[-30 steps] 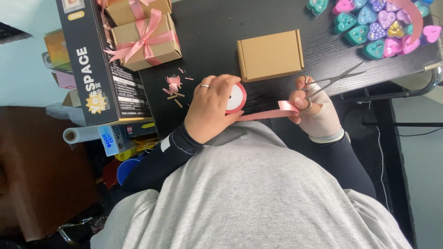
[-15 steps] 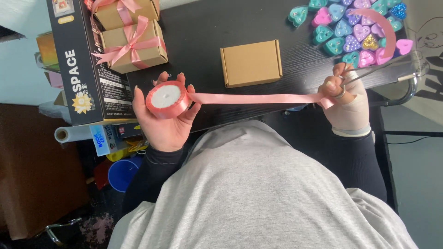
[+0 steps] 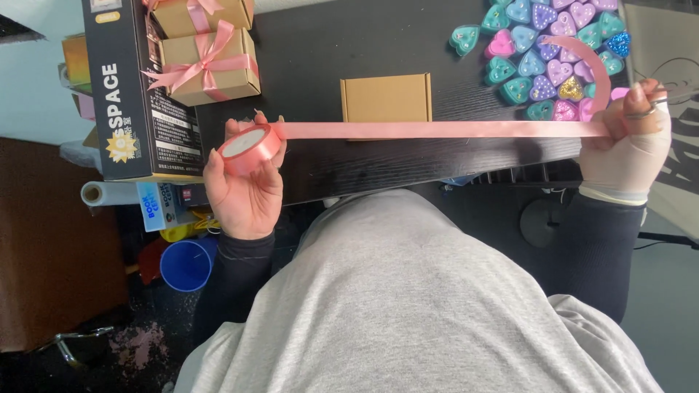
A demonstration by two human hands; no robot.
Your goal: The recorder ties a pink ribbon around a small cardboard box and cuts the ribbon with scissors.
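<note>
Nearest the camera, a grey sweatshirt (image 3: 408,306) fills the lower frame, with a blue cup (image 3: 188,263) low on the left, below the table edge. Just beyond, a pink ribbon spool (image 3: 249,149) is cradled in the left hand (image 3: 244,185), the fingers curled around its rim so that it can be turned as ribbon is drawn off. From the spool a length of pink ribbon (image 3: 437,129) is stretched taut across to the right hand (image 3: 626,142), where its end is pinched between thumb and fingers; scissor loops appear to be kept on those fingers as well, though the blades cannot be made out. The ribbon is held level over a plain cardboard box (image 3: 386,98) lying on the black table (image 3: 328,51), seemingly so that its length can be judged against it. Farther off, bow-tied boxes (image 3: 207,65) are stacked on a tall black carton (image 3: 135,94) at the left, and coloured heart-shaped cases (image 3: 553,51) are clustered at the far right.
</note>
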